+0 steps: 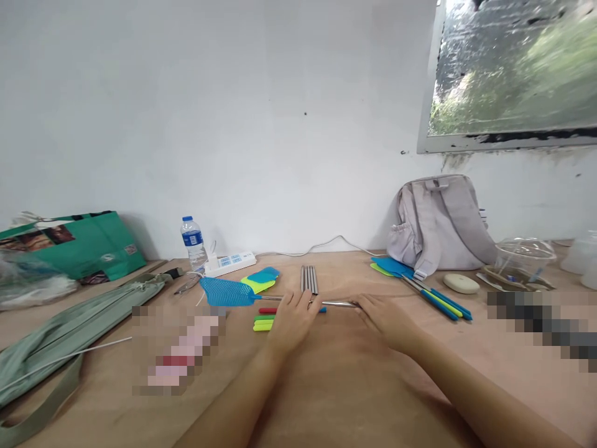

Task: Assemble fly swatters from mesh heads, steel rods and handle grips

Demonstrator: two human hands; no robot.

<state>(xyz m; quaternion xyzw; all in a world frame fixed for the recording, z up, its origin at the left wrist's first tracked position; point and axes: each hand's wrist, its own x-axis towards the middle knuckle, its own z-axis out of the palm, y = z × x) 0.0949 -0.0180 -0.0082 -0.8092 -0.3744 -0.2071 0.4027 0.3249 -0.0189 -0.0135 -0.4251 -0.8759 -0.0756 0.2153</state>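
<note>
A blue fly swatter (228,292) lies crosswise in front of me, its mesh head to the left and its metal rod running right. My left hand (295,317) has its fingers closed on the middle of the rod. Around the rod's right end, my right hand (380,316) is closed; its fingers hide the tip. Beneath and beside my left hand lie coloured handles: a red handle (267,310), a green handle (265,319) and yellow-green handles (262,326). Just beyond stand several metal tubes (308,279) laid side by side. Loose swatter heads (261,279), blue and yellow-green, lie behind the mesh.
Several fly swatters (438,298) lie at right, before a grey backpack (438,224). Near them are a cream oval case (461,283) and a clear plastic cup (525,255). Leftward are a power strip (231,264), water bottle (193,242), green bag (102,246) and grey-green cloth bag (79,330).
</note>
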